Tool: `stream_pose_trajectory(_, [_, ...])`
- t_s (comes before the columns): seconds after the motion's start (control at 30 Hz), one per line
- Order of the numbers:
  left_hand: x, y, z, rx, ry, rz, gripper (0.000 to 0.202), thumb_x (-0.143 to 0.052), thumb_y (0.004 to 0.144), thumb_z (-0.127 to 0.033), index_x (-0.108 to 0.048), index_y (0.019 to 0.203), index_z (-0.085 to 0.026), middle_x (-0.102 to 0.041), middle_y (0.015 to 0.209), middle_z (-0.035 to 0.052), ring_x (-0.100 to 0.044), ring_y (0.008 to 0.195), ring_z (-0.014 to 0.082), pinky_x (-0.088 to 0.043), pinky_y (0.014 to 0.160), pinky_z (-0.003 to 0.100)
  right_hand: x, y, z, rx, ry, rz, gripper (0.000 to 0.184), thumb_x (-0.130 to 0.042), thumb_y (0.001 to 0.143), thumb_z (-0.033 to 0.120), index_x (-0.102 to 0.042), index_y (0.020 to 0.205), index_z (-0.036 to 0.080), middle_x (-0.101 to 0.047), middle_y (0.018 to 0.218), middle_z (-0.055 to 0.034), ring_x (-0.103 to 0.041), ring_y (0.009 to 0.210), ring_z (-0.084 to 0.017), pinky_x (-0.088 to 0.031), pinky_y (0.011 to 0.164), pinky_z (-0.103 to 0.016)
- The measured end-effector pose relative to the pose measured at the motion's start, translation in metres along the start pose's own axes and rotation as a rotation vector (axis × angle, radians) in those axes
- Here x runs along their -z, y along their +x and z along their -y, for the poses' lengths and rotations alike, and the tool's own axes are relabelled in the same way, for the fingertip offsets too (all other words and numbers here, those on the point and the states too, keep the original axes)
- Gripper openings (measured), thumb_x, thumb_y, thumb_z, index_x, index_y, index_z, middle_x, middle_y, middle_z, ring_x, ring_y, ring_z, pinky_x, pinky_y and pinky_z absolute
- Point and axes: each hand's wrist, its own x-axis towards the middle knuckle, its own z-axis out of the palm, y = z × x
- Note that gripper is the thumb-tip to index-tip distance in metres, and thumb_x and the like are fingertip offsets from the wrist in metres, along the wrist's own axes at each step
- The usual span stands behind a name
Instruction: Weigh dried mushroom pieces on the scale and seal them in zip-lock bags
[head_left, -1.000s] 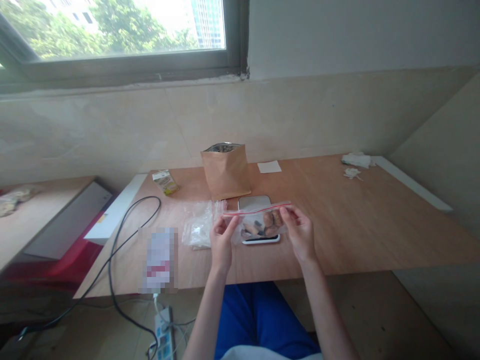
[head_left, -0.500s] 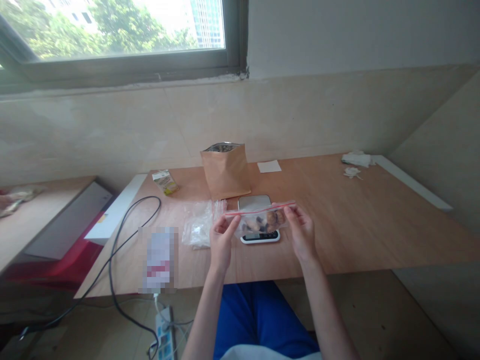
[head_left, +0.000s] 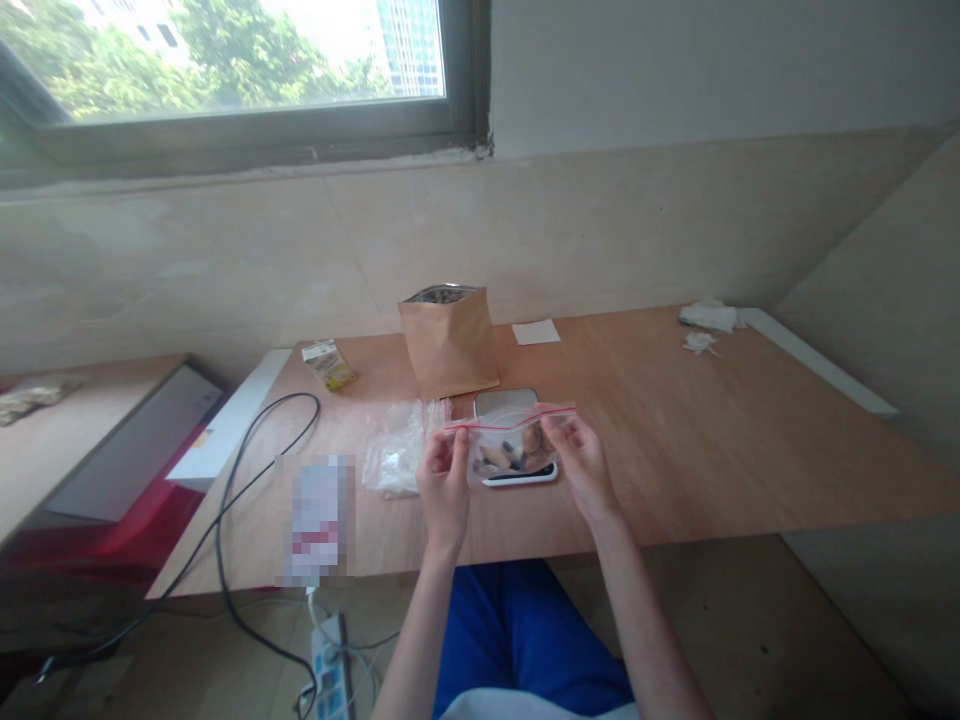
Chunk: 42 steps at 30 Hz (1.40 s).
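Note:
A clear zip bag (head_left: 487, 440) with a red strip along its top hangs between my two hands, holding several brown and dark pieces. My left hand (head_left: 444, 480) pinches its left top corner. At the strip's right part, my right hand (head_left: 579, 455) grips it between thumb and fingers. Under and behind the bag lies a small white scale (head_left: 506, 402) with a metal plate, its display mostly covered. Just left of my left hand is a pile of clear zip bags (head_left: 394, 450). The brown paper pouch (head_left: 450, 345) stands upright behind, its silvery mouth open.
A yellow-and-white packet (head_left: 328, 365) and a white paper (head_left: 536, 332) lie toward the back of the wooden table (head_left: 675, 430). A black cable (head_left: 221, 520) loops over the left edge, near a blurred-out item (head_left: 315, 515). White crumpled material (head_left: 709, 318) lies far right.
My right hand has slid left along the red strip, closer to my left hand. The strip, straight before, now bows, and the bag sags slightly.

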Motion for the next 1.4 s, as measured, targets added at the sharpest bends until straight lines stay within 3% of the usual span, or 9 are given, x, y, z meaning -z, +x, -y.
stream_pose_trajectory(0.13, [0.000, 0.000, 0.002, -0.037, 0.048, -0.071, 0.028, -0.055, 0.081, -0.044, -0.065, 0.083, -0.018, -0.066, 0.078, 0.0017, -0.058, 0.071, 0.0123, -0.045, 0.067, 0.022, 0.002, 0.000, -0.005, -0.029, -0.077, -0.016, 0.032, -0.068, 0.071, 0.045, -0.069, 0.088, 0.018, -0.071, 0.082, -0.0050, -0.064, 0.075, -0.017, -0.050, 0.068, -0.028])
stream_pose_trajectory(0.2, [0.001, 0.001, 0.003, -0.031, 0.015, -0.048, 0.028, -0.055, 0.081, -0.043, -0.065, 0.082, -0.018, -0.066, 0.078, 0.0022, -0.059, 0.074, 0.0133, -0.045, 0.069, 0.023, 0.003, -0.001, -0.006, -0.020, -0.100, -0.036, 0.030, -0.069, 0.070, 0.044, -0.070, 0.084, 0.017, -0.071, 0.077, -0.0043, -0.064, 0.070, -0.017, -0.049, 0.064, -0.027])
stream_pose_trajectory(0.43, [0.002, 0.010, 0.016, 0.164, -0.218, 0.100, 0.033, -0.065, 0.072, -0.040, -0.066, 0.096, -0.018, -0.068, 0.095, 0.0054, -0.062, 0.086, 0.0168, -0.047, 0.077, 0.028, 0.003, -0.001, -0.004, 0.055, -0.086, -0.096, 0.024, -0.068, 0.071, 0.041, -0.071, 0.082, 0.020, -0.072, 0.082, -0.0040, -0.065, 0.080, -0.019, -0.051, 0.074, -0.031])
stream_pose_trajectory(0.6, [0.003, 0.011, 0.019, 0.196, -0.143, 0.159, 0.026, -0.066, 0.071, -0.041, -0.068, 0.073, -0.016, -0.067, 0.070, 0.0022, -0.060, 0.071, 0.0145, -0.047, 0.070, 0.026, 0.007, -0.001, 0.000, 0.051, -0.148, -0.081, 0.027, -0.068, 0.071, 0.043, -0.071, 0.083, 0.019, -0.072, 0.081, -0.0050, -0.065, 0.078, -0.019, -0.051, 0.072, -0.032])
stream_pose_trajectory(0.77, [0.003, 0.011, 0.015, 0.127, -0.094, 0.113, 0.026, -0.066, 0.071, -0.042, -0.066, 0.068, -0.016, -0.065, 0.066, 0.0014, -0.058, 0.067, 0.0138, -0.046, 0.067, 0.025, 0.015, -0.001, 0.001, 0.064, -0.225, -0.005, 0.029, -0.066, 0.072, 0.045, -0.071, 0.082, 0.018, -0.069, 0.070, -0.0031, -0.061, 0.063, -0.016, -0.050, 0.061, -0.028])
stream_pose_trajectory(0.93, [0.005, 0.008, 0.010, 0.089, -0.044, 0.099, 0.024, -0.066, 0.071, -0.041, -0.066, 0.069, -0.016, -0.066, 0.066, 0.0017, -0.059, 0.066, 0.0139, -0.046, 0.064, 0.025, 0.013, -0.004, 0.000, 0.087, -0.256, -0.051, 0.026, -0.065, 0.072, 0.044, -0.072, 0.080, 0.019, -0.065, 0.062, -0.0009, -0.055, 0.054, -0.013, -0.046, 0.050, -0.024])
stream_pose_trajectory(1.2, [0.005, 0.004, 0.006, 0.066, 0.004, 0.042, 0.023, -0.065, 0.073, -0.039, -0.066, 0.073, -0.016, -0.068, 0.069, 0.0019, -0.060, 0.068, 0.0139, -0.045, 0.064, 0.024, 0.008, -0.004, 0.001, 0.115, -0.251, -0.055, 0.022, -0.065, 0.074, 0.040, -0.071, 0.080, 0.020, -0.070, 0.073, -0.0030, -0.062, 0.064, -0.016, -0.050, 0.059, -0.028])
stream_pose_trajectory(1.4, [0.004, 0.006, 0.011, 0.088, -0.115, 0.154, 0.025, -0.066, 0.072, -0.040, -0.068, 0.078, -0.017, -0.069, 0.078, 0.0031, -0.063, 0.076, 0.0149, -0.047, 0.070, 0.025, 0.003, -0.002, 0.000, 0.109, -0.081, -0.011, 0.020, -0.060, 0.079, 0.039, -0.068, 0.082, 0.021, -0.072, 0.091, -0.0044, -0.064, 0.087, -0.018, -0.049, 0.080, -0.031])
